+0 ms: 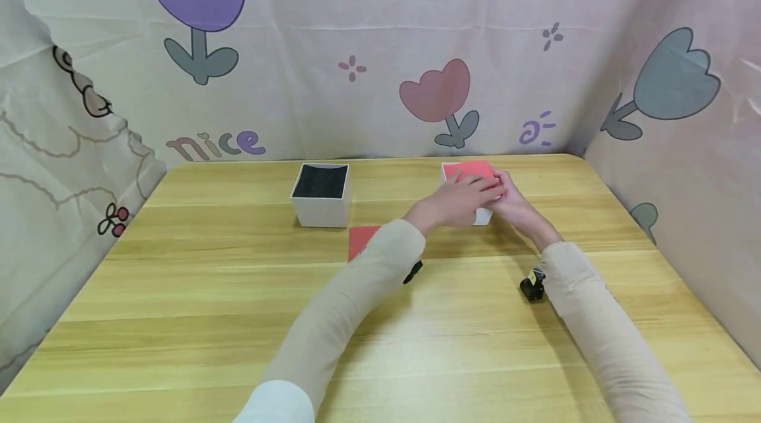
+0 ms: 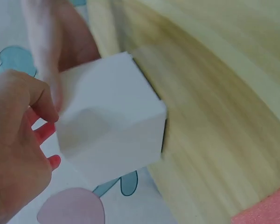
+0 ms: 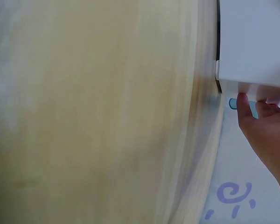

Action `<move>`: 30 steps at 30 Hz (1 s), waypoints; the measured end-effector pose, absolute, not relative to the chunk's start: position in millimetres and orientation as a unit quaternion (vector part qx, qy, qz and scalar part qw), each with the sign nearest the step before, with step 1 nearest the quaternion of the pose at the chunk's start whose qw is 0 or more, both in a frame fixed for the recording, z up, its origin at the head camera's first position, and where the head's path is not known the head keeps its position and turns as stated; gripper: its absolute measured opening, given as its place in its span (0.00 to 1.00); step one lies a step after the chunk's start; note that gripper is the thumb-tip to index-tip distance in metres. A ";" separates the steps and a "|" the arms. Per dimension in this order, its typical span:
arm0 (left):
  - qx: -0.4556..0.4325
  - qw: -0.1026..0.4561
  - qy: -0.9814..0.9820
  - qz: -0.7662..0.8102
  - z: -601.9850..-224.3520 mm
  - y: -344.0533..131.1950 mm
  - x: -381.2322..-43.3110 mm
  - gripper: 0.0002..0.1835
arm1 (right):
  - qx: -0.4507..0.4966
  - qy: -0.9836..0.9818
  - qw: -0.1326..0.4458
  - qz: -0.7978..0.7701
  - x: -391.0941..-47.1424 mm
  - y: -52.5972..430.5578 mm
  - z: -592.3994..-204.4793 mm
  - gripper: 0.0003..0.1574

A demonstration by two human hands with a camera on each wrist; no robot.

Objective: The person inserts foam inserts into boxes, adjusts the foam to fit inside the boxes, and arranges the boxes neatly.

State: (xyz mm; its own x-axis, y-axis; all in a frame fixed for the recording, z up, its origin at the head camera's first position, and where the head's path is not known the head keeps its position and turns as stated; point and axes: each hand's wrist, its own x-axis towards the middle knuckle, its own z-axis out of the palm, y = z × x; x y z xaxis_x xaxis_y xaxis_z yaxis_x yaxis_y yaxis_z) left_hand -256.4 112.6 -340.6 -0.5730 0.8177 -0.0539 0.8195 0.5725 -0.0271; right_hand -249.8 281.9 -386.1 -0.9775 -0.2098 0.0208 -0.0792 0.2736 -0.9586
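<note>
In the head view a white box (image 1: 483, 215) stands at the back right with a red square piece (image 1: 470, 169) over its top. My left hand (image 1: 454, 201) reaches across, its fingers lying on the red piece. Beside the box's right side is my right hand (image 1: 517, 208), its fingertips touching near the upper right corner. The left wrist view shows the plain white box (image 2: 109, 107) close up, the left hand (image 2: 18, 135) at its top end and the right hand (image 2: 67, 37) along its side. Fingers of the right hand (image 3: 266, 126) touch the box's side in the right wrist view.
Another white box (image 1: 321, 211) with a dark top or inside stands at the back left. A second red piece (image 1: 361, 240) lies on the wooden table (image 1: 208, 277), partly under the left sleeve. Small black devices (image 1: 532, 285) sit at the wrists. Patterned cloth (image 1: 321, 26) hangs behind.
</note>
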 end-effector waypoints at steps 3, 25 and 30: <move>0.465 0.010 0.884 -0.044 -343.7 114.7 -251.2 0.36 | -0.102 0.795 0.040 -0.596 -250.9 281.3 -389.5 0.50; 0.408 0.042 0.912 -0.029 -347.2 124.9 -238.0 0.38 | -0.094 0.790 0.040 -0.605 -252.6 282.7 -391.5 0.49; 0.410 0.046 0.911 -0.003 -346.7 124.0 -243.3 0.33 | -0.093 0.786 0.041 -0.609 -252.2 282.0 -391.2 0.50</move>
